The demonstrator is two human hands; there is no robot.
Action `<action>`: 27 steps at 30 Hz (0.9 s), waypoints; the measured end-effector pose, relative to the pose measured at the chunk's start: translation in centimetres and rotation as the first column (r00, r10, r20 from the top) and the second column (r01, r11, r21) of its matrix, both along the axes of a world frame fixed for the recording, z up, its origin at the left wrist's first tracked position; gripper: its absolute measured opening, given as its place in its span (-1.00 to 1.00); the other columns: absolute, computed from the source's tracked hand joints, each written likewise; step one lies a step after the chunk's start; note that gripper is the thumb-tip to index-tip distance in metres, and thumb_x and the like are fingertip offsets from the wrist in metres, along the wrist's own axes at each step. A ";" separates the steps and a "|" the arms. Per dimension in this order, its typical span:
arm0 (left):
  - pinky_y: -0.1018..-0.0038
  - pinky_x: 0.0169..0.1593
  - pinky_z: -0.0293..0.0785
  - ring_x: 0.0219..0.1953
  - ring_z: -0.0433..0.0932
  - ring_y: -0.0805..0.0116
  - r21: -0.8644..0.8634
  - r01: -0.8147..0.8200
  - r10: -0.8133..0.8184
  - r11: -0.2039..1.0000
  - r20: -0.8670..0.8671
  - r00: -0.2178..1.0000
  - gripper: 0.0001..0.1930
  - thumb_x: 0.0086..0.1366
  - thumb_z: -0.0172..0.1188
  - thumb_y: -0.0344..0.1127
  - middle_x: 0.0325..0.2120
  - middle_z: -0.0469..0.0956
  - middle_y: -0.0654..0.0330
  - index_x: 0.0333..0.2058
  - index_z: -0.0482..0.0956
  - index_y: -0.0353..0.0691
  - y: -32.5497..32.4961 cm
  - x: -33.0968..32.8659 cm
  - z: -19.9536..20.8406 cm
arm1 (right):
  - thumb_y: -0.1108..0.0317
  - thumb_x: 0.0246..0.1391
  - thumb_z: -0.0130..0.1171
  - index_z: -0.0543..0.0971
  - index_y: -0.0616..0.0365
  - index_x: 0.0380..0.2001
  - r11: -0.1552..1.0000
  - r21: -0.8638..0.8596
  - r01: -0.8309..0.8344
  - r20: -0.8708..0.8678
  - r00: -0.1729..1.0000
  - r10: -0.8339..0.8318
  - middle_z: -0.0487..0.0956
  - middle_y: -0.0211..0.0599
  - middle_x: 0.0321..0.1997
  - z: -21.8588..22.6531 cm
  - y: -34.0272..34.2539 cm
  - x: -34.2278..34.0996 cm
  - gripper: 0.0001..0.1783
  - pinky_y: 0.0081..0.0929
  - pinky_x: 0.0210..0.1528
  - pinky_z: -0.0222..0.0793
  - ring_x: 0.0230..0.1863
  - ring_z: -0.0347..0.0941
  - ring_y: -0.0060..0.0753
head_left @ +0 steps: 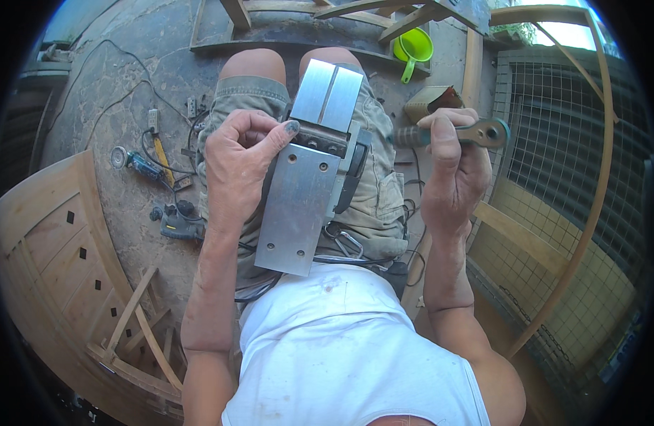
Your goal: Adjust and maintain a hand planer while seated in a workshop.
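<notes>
An electric planer [296, 206] lies upside down across my lap, its flat metal sole facing up. Between the long plate and the shorter grooved plate [328, 92] sits the dark cutter drum with its bolts. My left hand [245, 145] is at the planer's left side, fingers curled and the dark-stained thumb touching the edge by the drum. To the right, my right hand [451, 163] holds a paintbrush [483, 133] by its teal-edged handle, which has a hole at the end. Its greyish bristles point left toward the planer, apart from it.
On the floor at left lie an angle grinder [139, 163], another power tool [181, 224] and cables. A wooden door panel [57, 241] stands at far left. Ahead are a wooden frame [298, 48] and a green dipper [414, 46]. Wire mesh [554, 142] lines the right side.
</notes>
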State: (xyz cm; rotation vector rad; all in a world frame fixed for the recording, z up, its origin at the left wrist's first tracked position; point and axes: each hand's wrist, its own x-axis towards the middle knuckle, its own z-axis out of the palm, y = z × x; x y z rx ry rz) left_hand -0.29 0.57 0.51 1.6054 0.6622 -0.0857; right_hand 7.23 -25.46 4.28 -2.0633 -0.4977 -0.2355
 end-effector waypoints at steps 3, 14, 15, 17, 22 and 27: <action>0.51 -0.08 0.62 -0.20 0.69 0.48 0.174 0.072 -0.085 0.982 0.069 0.994 -0.64 0.40 0.60 -0.18 -0.13 0.75 0.18 -0.04 0.77 -0.36 -0.3 -1.1 0.6 | 0.25 0.62 0.17 0.63 0.27 -0.06 0.991 -0.003 0.133 -0.316 0.940 -0.127 0.65 -0.37 -0.23 -2.9 -1.3 1.6 -0.74 -0.46 -0.21 0.41 -0.34 0.49 -0.57; -0.04 0.66 0.14 0.66 0.12 -0.27 0.648 0.559 -0.459 0.517 -0.341 0.820 0.26 0.01 0.62 -0.04 0.59 0.19 -0.28 0.60 0.13 -0.42 -3.0 -7.2 5.2 | -0.15 0.53 0.30 0.75 0.17 0.03 0.955 0.280 0.102 -0.790 0.590 0.169 0.48 -0.64 -0.53 -10.0 2.9 6.9 -0.46 -0.67 -0.56 0.04 -0.61 0.21 -0.85; -0.04 0.66 0.14 0.66 0.12 -0.27 0.658 0.551 -0.450 0.513 -0.341 0.826 0.26 0.01 0.62 -0.04 0.59 0.19 -0.28 0.60 0.13 -0.42 -2.0 -6.9 5.2 | -0.11 0.57 0.27 0.76 0.19 0.20 0.957 0.286 0.056 -0.771 0.606 0.195 0.50 -0.66 -0.51 -9.8 3.6 7.1 -0.44 -0.66 -0.58 -0.02 -0.62 0.21 -0.86; -0.09 0.68 0.12 0.66 0.11 -0.28 0.524 0.600 -0.593 0.604 -0.208 0.778 0.16 0.03 0.54 -0.04 0.59 0.21 -0.23 0.55 0.22 -0.45 1.0 -5.9 5.0 | -0.18 0.49 0.33 0.76 0.11 -0.14 0.920 0.382 0.084 -0.757 0.600 0.259 0.44 -0.67 -0.57 -8.8 3.8 6.6 -0.49 -0.66 -0.54 0.10 -0.61 0.22 -0.82; -0.02 0.73 0.05 0.69 0.13 -0.10 0.224 0.734 -0.748 0.641 -0.032 0.663 0.30 -0.18 0.50 0.03 0.62 0.27 -0.05 0.59 0.27 -0.36 7.8 -3.1 4.3 | -0.01 0.50 0.35 0.73 0.08 -0.07 0.767 0.523 0.372 -0.825 0.448 0.345 0.54 -0.64 -0.51 -5.6 2.7 2.3 -0.65 -0.66 -0.62 0.04 -0.64 0.27 -0.80; -0.01 0.70 0.06 0.67 0.20 -0.08 0.238 0.889 -0.903 0.392 -0.085 0.421 0.40 -0.22 0.63 0.19 0.64 0.26 -0.08 0.65 0.26 -0.14 10.3 4.6 2.9 | 0.02 0.52 0.33 0.70 0.10 -0.09 0.719 0.499 0.484 -0.812 0.552 0.192 0.52 -0.57 -0.54 -5.0 0.4 -0.3 -0.66 -0.62 -0.66 0.11 -0.67 0.32 -0.71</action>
